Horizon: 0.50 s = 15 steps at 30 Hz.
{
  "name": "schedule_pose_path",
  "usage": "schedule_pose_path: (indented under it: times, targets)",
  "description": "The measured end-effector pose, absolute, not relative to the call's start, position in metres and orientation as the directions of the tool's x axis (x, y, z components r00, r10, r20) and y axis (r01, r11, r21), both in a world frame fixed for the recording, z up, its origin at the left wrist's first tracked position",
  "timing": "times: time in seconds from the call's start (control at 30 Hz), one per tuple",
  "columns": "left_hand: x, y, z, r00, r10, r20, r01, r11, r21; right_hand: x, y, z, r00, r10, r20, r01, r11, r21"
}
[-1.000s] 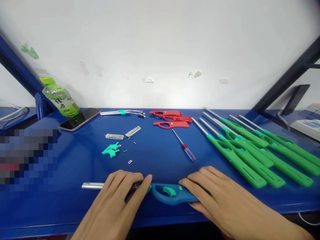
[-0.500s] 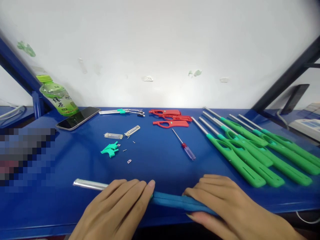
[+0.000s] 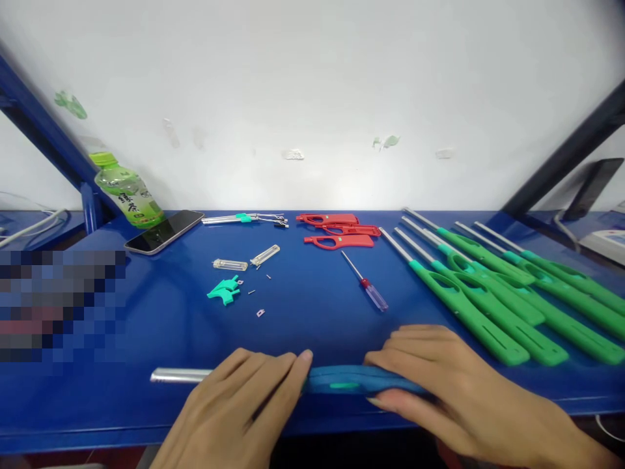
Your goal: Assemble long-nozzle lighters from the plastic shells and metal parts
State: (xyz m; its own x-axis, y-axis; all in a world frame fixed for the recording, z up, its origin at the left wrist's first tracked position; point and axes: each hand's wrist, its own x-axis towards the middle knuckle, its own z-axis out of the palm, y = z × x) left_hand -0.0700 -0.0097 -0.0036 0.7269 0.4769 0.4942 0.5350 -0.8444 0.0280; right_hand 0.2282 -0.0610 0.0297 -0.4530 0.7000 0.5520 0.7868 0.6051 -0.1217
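A long blue lighter (image 3: 342, 381) with a green trigger and a metal tube lies along the near edge of the blue table (image 3: 312, 306). My left hand (image 3: 244, 404) grips it where the metal tube (image 3: 178, 375) meets the handle, fingers closed over it. My right hand (image 3: 439, 384) wraps the back of the blue handle. The lighter is turned on edge, its narrow side facing me.
Several green lighters (image 3: 488, 293) lie in a row at the right. Red handle shells (image 3: 336, 231), a small screwdriver (image 3: 366, 290), green trigger parts (image 3: 224, 290), clear tubes (image 3: 229, 264), a phone (image 3: 163, 231) and a green bottle (image 3: 129, 192) sit farther back.
The blue lighter lay flat with its trigger loop showing; both hands have rolled it onto its edge and kept their hold.
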Motion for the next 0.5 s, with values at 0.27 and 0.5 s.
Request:
schedule_pose_path:
  times: [0.27,0.5]
  targets:
    - [-0.061,0.001,-0.010,0.689,0.419,0.592,0.511,-0.860,0.014,0.213,-0.058,0.017,-0.412,0.705,0.577,0.779,0.601,-0.179]
    - [-0.061,0.008,-0.008,0.587,0.472,0.658,0.514,-0.845,0.147,0.223,-0.062,0.017,-0.348,0.742,0.573,0.733,0.597,-0.328]
